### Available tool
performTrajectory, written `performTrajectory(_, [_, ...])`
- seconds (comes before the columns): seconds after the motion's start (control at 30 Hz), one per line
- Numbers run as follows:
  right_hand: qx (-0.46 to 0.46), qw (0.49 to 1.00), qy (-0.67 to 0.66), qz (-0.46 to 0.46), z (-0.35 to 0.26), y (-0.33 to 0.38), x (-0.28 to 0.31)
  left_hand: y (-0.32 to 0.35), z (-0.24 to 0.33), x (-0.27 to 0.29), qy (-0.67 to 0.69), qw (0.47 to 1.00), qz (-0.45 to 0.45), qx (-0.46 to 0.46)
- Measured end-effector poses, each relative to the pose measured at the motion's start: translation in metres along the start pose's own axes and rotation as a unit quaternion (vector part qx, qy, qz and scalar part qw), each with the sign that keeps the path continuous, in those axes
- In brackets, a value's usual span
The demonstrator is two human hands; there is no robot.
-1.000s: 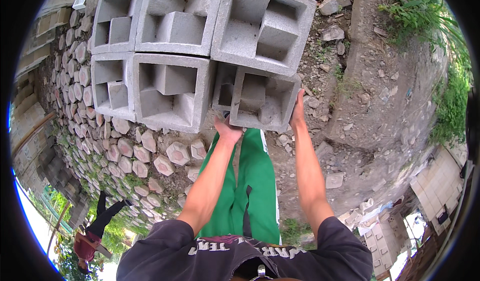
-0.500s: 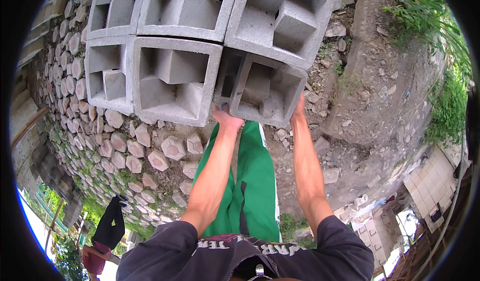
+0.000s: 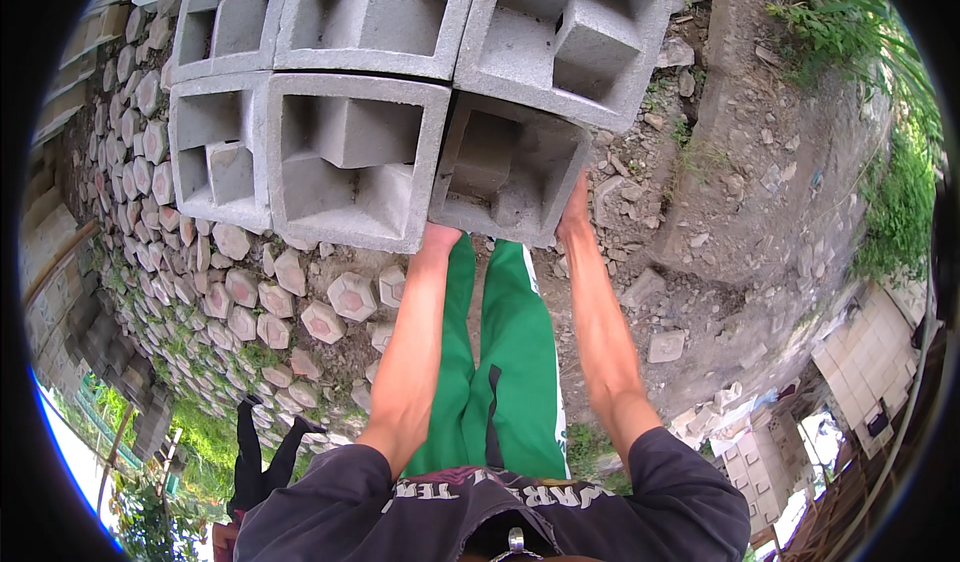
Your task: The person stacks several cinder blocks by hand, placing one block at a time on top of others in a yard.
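Observation:
A hollow concrete block (image 3: 545, 177), open side up, sits at the near right of several such blocks. My right hand (image 3: 575, 212) grips its right side wall, fingers partly hidden behind it. At its near left corner is my left hand (image 3: 442, 238), with fingers out of sight under the near edge. The block's left wall is against the neighbouring concrete block (image 3: 435, 182). Behind it lies a larger-looking corner block (image 3: 625, 112), touching its far edge. Both my forearms reach forward over my green trousers.
Many hexagonal paving pieces (image 3: 322, 322) cover the ground to the left. Broken stones and rubble (image 3: 645, 287) lie at right, beside a raised earth bank (image 3: 760, 162) with green plants (image 3: 895, 207). Another person's dark-trousered legs (image 3: 250, 457) show at lower left.
The near right block has shifted left with both my hands, closing the dark gap beside its neighbour. My left hand now shows less of its fingers. The other person's legs have moved apart.

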State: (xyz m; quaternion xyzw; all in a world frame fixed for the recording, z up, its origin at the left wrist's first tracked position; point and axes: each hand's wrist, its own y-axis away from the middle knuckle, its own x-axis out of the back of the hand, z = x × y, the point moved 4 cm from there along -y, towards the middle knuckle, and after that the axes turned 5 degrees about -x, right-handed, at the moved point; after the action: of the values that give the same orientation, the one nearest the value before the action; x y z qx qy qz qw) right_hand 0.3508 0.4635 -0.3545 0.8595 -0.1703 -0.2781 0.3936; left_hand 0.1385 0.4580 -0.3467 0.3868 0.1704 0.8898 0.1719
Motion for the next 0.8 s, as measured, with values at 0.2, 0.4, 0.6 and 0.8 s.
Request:
performTrajectory(0.2, [-0.016,0.998,0.054,-0.009,0.000,-0.010,0.001,-0.005,-0.026,-0.008,0.081,0.996,0.009,0.030])
performTrajectory(0.4, [0.019,1.000,0.010,-0.009,0.002,-0.028,0.012,-0.002,-0.001,0.002,-0.033,0.999,0.004,0.010])
performTrajectory(0.6, [0.044,0.997,0.033,0.061,0.014,-0.009,0.027,0.003,0.004,0.004,0.106,0.993,-0.011,0.044])
performTrajectory(0.8, [-0.063,0.990,-0.100,0.071,0.057,0.046,0.024,0.002,-0.010,-0.003,0.012,0.999,-0.031,0.029])
